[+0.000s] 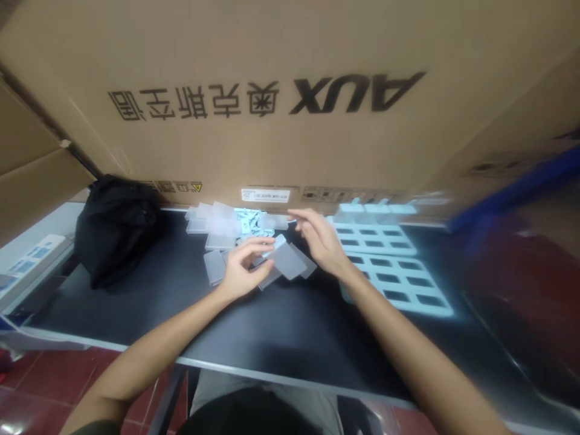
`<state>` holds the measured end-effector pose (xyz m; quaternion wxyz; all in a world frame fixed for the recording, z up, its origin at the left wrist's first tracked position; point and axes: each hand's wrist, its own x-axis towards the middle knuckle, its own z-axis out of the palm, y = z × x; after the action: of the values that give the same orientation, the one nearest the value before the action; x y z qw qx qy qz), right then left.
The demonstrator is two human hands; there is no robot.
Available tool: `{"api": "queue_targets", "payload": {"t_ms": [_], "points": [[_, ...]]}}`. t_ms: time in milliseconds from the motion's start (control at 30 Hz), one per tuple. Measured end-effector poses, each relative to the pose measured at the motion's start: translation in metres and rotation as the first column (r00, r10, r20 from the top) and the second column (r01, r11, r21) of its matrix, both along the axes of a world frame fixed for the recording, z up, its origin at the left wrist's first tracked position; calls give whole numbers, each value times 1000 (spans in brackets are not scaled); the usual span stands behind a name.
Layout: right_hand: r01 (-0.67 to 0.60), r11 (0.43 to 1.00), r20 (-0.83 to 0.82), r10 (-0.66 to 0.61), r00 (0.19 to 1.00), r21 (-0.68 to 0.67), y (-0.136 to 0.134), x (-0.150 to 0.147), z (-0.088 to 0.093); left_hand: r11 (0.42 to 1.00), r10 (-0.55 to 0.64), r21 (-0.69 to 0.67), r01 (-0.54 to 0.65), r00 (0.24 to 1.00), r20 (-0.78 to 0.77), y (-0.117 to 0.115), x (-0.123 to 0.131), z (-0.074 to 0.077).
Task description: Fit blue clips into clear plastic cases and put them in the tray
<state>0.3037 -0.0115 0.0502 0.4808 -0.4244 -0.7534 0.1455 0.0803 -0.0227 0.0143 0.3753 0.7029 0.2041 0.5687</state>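
We find the translucent plastic case (pixel 288 260) held just above the black table (pixel 272 329), at the middle of the view, between both hands. We judge it light, thin-walled and fairly stiff, with smooth faces that could slip. It is likely to flex or scuff under a hard pinch, so a hold on the short edges looks better than one on the flat faces.

The left hand (pixel 241 270) is closed narrowly on the case's near-left end, thumb on top and fingers curled beneath. The right hand (pixel 319 239) is half open with the fingers loosely spread over the far-right edge. Blur prevents us from confirming contact, and we see nothing gripped in it.

A pile of similar cases (pixel 216 227) lies just behind the left hand. A pale blue slotted tray (pixel 401 275) sits beside the right forearm. A black bag (pixel 113 232) lies well apart at the left, and a cardboard box (pixel 272 54) stands behind.
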Motion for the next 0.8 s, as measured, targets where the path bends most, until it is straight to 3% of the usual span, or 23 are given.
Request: {"api": "queue_targets", "payload": {"t_ms": [67,133,267,400,633,733,800], "points": [[13,998,132,-5,991,-56,25,-6,1,993,19,118,-6,994,-110,-7,-8,0],[-28,992,348,68,935,-119,47,-18,1,978,6,206,32,983,-183,-15,-12,0],[-19,977,706,166,689,-211,75,-48,2,958,-70,258,126,974,-216,-26,-11,0],[72,968,837,169,520,-240,86,-67,1,959,-122,229,168,971,-204,-28,-8,-2],[124,953,847,181,500,-277,95,-72,0,965,-139,199,172,976,-170,-28,-10,-5],[133,949,834,177,522,-285,92,-63,11,978,-123,152,144,983,-135,-24,-11,-8],[115,948,796,180,578,-298,86,-50,24,988,-121,88,130,988,-100,-22,-12,-11]]}}
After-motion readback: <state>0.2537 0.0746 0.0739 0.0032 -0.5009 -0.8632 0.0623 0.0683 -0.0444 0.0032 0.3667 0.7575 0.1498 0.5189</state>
